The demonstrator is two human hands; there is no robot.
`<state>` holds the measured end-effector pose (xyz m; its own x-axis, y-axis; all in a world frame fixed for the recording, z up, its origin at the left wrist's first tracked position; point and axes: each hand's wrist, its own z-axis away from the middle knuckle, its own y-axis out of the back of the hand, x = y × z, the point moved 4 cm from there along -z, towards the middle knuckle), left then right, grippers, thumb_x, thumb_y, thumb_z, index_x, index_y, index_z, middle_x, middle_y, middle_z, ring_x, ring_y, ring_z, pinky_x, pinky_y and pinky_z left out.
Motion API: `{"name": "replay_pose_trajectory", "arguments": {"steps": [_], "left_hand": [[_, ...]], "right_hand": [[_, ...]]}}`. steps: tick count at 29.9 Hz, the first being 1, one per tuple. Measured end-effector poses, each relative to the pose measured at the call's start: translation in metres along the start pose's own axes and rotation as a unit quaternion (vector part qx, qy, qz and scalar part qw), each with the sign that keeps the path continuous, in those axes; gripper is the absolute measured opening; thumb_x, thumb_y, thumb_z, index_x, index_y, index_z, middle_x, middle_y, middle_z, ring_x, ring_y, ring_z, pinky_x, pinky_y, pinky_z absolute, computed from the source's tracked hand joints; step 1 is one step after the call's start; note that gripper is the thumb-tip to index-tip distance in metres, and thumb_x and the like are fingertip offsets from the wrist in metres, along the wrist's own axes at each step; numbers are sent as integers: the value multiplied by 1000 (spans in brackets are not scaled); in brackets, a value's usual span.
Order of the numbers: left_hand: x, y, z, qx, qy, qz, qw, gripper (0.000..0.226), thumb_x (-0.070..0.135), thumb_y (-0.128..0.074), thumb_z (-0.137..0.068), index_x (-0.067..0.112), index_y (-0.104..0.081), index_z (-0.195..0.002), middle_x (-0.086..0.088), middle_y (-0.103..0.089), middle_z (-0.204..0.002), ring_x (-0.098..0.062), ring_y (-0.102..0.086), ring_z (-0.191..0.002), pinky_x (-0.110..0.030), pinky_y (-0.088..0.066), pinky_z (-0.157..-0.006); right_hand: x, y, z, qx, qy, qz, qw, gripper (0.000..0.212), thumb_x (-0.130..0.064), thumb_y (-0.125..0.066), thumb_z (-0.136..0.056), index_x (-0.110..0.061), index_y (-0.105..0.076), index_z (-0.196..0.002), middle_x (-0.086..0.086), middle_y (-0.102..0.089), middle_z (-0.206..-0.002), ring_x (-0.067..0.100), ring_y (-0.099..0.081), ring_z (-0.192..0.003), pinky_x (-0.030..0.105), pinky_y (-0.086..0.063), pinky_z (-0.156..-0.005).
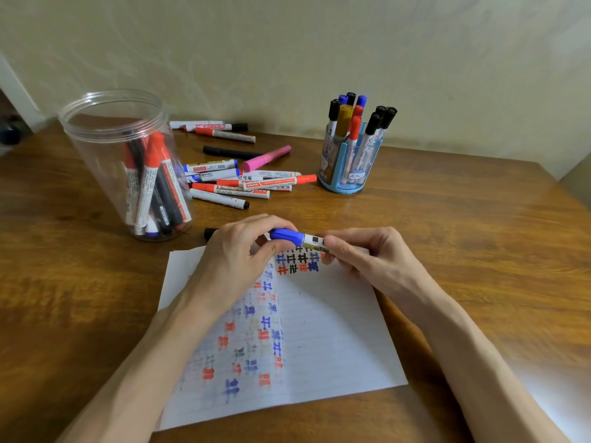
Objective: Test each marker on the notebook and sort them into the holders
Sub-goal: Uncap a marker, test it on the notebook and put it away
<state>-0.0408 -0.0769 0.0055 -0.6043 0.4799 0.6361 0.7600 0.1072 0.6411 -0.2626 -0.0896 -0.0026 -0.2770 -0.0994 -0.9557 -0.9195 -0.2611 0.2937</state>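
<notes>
- Both hands are over the far edge of the notebook (pixel 335 330), and between them is the blue marker (pixel 287 237), lying level and just above the paper.
- The left hand (pixel 233 254) has its fingers curled round the marker's blue cap end, thumb underneath.
- The right hand (pixel 367 257) pinches the white labelled barrel between thumb and fingertips; the rest of the barrel is hidden inside that grip.
- Whether the cap is fully seated cannot be told from here.
- The notebook lies open on the wooden table (pixel 479 235), its near edge towards the person.
- Directly under the marker, at the notebook's far edge, sit rows of test marks (pixel 297 262) in red, blue and black.
- Fainter, blurred marks in the same colours run down the notebook's left page.
- Beyond the notebook and to the left stands the clear plastic jar (pixel 105 148), upright, lidless, with red, black and blue markers leaning inside.
- Beyond the notebook and to the right stands the blue pen holder (pixel 339 155), packed with upright markers, caps up: black, blue, red and one mustard.
- Straight beyond the notebook, loose markers (pixel 246 183) lie scattered, a pink marker (pixel 267 157) among them.
- One black marker (pixel 209 233) pokes out just past the notebook's far left corner, partly hidden behind the left hand.
</notes>
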Motion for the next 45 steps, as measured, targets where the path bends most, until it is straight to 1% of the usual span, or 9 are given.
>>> {"name": "replay_pose_trajectory", "arguments": {"steps": [3, 7, 16, 24, 29, 33, 38, 42, 45], "left_hand": [[-2, 1, 1, -1, -11, -10, 1000, 38, 48, -54, -88, 26, -72, -115, 27, -62, -104, 6, -60, -102, -6, -49, -74], [-4, 1, 2, 8, -13, -18, 1000, 36, 46, -58, -89, 25, -73, -114, 24, -64, -104, 2, -64, -97, -11, -53, -73], [1, -2, 3, 0, -11, -39, 999, 22, 20, -74, -89, 20, -75, -111, 33, -54, -89, 9, -62, -76, -5, -47, -69], [-1, 16, -1, 5, 24, 36, 999, 26, 20, -75, -88, 26, -73, -112, 28, -66, -105, 14, -59, -103, -3, -44, -79], [-2, 18, -2, 34, 62, 92, 993, 24, 35, -75, -85, 31, -71, -108, 21, -70, -103, -2, -64, -104, -10, -45, -74], [3, 18, -3, 54, 82, 184, 978, 20, 26, -75, -89, 25, -71, -109, 12, -73, -104, -14, -70, -104, -24, -58, -79], [19, 46, -8, 139, 63, 227, 962, 41, 12, -73, -92, 19, -65, -132, 5, -76, -114, -12, -71, -111, -23, -57, -90], [33, 95, -14, 238, -5, 220, 946, 41, 2, -72, -93, 6, -57, -131, -8, -74, -117, -20, -71, -113, -29, -56, -95], [41, 135, -20, 285, -35, 179, 941, 37, 3, -69, -95, 5, -55, -129, -11, -72, -120, -20, -70, -115, -31, -55, -98]], "right_hand": [[-5, -1, 1, 0, 59, 68, 996, 26, -28, -70, -99, -13, -80, -117, -7, -80, -85, -5, -69, -78, 10, -49, -68], [-4, -8, 1, 19, 92, 79, 992, 25, -27, -69, -99, -13, -80, -118, -4, -81, -88, 5, -75, -94, 14, -56, -78], [2, -13, 1, 27, 95, 81, 992, 31, -37, -67, -96, -15, -81, -113, -13, -79, -90, 6, -76, -95, 18, -59, -76], [-3, -20, -3, 9, 96, 33, 995, 21, -30, -68, -100, -18, -77, -115, -8, -79, -98, 7, -76, -96, 20, -58, -74], [-1, -23, -5, 29, 107, 3, 994, 28, -29, -76, -93, -17, -78, -119, -9, -80, -107, 6, -76, -98, 19, -58, -76], [-1, -28, -8, 35, 97, -16, 995, 31, -26, -80, -91, -20, -78, -121, -10, -80, -108, 9, -76, -99, 24, -61, -76], [0, -27, -11, 44, 73, 90, 992, 48, -38, -80, -90, -27, -70, -136, -17, -75, -120, 0, -71, -104, 27, -63, -85], [-9, -33, -20, 49, 70, 209, 974, 48, -35, -77, -94, -30, -65, -140, -12, -67, -135, -6, -62, -100, 9, -55, -78], [-26, -49, -26, 40, 104, 249, 962, 48, -46, -72, -94, -34, -64, -140, -13, -63, -140, 3, -57, -120, 26, -54, -96]]}}
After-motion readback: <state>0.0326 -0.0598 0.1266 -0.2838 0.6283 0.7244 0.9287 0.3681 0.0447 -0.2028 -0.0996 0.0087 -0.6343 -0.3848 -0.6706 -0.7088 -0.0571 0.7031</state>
